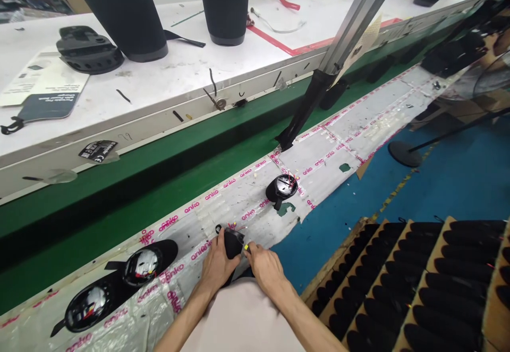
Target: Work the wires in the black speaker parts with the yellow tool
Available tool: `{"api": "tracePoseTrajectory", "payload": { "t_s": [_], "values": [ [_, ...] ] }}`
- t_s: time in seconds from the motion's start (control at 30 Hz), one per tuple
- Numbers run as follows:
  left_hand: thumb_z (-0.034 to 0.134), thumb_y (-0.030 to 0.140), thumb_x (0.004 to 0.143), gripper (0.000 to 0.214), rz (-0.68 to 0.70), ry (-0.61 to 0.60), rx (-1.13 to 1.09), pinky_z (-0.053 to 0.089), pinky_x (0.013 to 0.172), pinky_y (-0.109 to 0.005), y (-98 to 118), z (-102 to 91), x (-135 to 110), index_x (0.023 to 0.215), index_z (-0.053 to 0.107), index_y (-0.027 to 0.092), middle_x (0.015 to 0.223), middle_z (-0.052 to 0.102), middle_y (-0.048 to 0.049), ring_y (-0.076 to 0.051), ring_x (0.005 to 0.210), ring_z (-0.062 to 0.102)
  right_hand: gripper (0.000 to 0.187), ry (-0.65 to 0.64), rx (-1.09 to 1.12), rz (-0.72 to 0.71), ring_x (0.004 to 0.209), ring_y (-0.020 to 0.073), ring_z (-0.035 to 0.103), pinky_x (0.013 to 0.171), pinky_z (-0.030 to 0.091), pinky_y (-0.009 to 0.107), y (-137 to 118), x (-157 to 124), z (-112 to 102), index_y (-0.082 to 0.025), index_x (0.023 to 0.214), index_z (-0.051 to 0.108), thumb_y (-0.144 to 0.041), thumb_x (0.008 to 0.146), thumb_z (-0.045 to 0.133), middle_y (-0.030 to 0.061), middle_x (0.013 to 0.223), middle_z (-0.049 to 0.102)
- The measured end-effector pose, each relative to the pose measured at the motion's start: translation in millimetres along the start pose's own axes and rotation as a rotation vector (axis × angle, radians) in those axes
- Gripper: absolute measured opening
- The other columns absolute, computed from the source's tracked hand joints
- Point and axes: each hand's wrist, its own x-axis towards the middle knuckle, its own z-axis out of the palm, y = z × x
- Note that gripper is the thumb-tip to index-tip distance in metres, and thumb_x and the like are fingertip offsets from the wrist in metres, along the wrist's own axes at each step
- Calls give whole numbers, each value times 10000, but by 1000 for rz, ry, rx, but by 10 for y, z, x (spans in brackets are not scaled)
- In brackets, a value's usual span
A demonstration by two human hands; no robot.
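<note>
My left hand (218,262) is wrapped round a black fabric-covered cylinder (232,244), close against my body at the bench edge. The cylinder's end shows a grey-black rim, and a small loop sticks out on its left. Just right of it, my right hand (265,267) pinches a small yellow piece (247,248), which looks like a wire connector. Ahead on the bench stands a similar black cylinder (274,192) with a shiny top and thin wires. To the left lie two more cylinders, one with a shiny end (141,267), the other with a like end (88,308), both showing coloured wires and straps.
The narrow bench (223,203) is covered in taped plastic sheet. A white shelf (179,86) above holds large black cylinders (225,6) and a card (50,106). A metal post (354,27) rises ahead. Cardboard-divided rows of black cylinders (450,283) stand at right. Another person's arm (488,57) shows far right.
</note>
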Motion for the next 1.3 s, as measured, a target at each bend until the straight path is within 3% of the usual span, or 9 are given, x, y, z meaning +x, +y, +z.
{"api": "tracePoseTrajectory", "payload": {
  "t_s": [0.23,0.5,0.87,1.1,1.3],
  "values": [
    [662,422,791,889,39,91,87,489,933,-402,0,68,14,1525,241,149,1297,562,-158,-333,1219,567,225,-64,-29,-2,844,251,743,703,519,299,6,24,-11,-171,1092,591,-286,1048,403,113,952,738],
    [656,402,789,883,53,86,133,504,892,-402,25,49,19,1520,243,129,1297,559,-170,-345,1194,579,221,-125,-69,-14,863,274,751,704,542,309,-61,127,-156,-141,1119,608,-234,1028,429,162,935,750],
    [714,423,739,998,-40,32,-43,465,1030,-414,-87,-66,63,1537,199,117,1458,511,-203,-333,1317,542,267,6,2,-68,891,221,743,726,511,287,-56,27,-18,-210,1143,582,-351,1070,367,64,1023,749],
    [694,349,733,772,-2,82,-51,459,1040,-392,-92,-27,34,1404,394,111,1351,594,-179,-310,1284,564,217,37,-14,-55,795,228,748,648,482,280,-32,-38,19,-192,1056,613,-308,1050,430,65,926,757],
    [687,361,733,732,67,111,-17,461,1041,-419,-111,0,49,1377,415,145,1356,559,-153,-320,1277,545,210,54,-23,-52,785,239,748,635,477,289,-49,40,87,-197,1049,608,-320,1046,438,61,907,754]
  ]
}}
